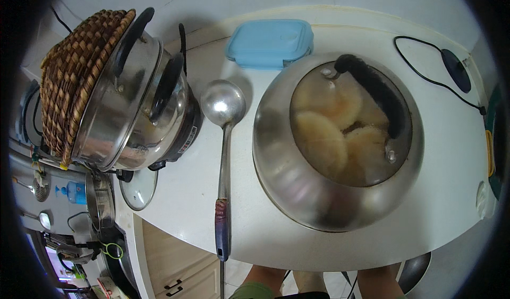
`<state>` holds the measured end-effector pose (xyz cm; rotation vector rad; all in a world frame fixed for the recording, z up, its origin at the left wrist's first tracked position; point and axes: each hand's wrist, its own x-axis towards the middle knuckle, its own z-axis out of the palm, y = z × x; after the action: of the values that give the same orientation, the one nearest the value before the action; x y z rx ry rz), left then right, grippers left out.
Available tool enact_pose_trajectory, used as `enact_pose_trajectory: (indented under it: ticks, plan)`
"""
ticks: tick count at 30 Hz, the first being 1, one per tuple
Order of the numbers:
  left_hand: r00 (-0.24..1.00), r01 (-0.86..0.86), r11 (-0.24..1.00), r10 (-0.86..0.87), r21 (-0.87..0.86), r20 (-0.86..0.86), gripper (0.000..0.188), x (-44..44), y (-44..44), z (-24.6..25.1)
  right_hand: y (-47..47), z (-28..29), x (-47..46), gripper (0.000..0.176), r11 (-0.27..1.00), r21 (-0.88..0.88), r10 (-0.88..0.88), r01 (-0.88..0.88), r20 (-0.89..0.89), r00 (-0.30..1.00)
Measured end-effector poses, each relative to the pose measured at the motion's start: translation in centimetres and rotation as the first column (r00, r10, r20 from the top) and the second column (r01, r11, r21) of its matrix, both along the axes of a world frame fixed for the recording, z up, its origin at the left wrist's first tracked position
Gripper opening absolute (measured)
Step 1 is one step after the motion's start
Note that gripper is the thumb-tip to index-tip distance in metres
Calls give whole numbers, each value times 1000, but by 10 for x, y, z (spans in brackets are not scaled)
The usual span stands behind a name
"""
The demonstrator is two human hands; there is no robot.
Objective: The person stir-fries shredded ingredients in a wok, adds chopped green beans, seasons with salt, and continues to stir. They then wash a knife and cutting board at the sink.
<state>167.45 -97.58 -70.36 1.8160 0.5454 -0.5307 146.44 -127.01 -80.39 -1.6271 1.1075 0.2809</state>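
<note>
Neither of my hands can be seen. Bare limbs [271, 276] and a bit of green cloth [252, 291] show below the counter's front edge; whether these are arms or legs is unclear. Before me on the white countertop [255, 235] stands a large domed metal lid [287, 171] with a round glass window and a curved black handle [376, 92]. Through the misted glass, several pale round pieces of food [320, 139] show; what holds them is hidden. Left of the lid lies a metal ladle [223, 104], its worn purple handle reaching past the counter's front edge.
A steel steamer pot [131, 139] on a black electric base, topped by a woven basket [79, 84], stands at left. Behind the lid sits a light-blue-lidded container [271, 42]. A black cord [418, 72] lies at back right. A glass lid [139, 189] rests lower left.
</note>
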Motion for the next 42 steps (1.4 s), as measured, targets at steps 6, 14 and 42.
enact_pose_trajectory:
  ticks: [6, 14, 42]
  plan:
    - [999, 45, 999, -45, 8, 5, 35, -5, -4, 3, -5, -3, -2, 51, 993, -100, 55, -56, -13, 998]
    - [852, 478, 868, -496, -137, -166, 33, -96, 42, 105, 44, 76, 26, 49, 842, -474, 378, -258, 177, 909]
    - [719, -477, 724, 648, -498, 253, 36, -458, 364, 328, 379, 422, -33, 30, 855, 46, 453, -516, 417, 788]
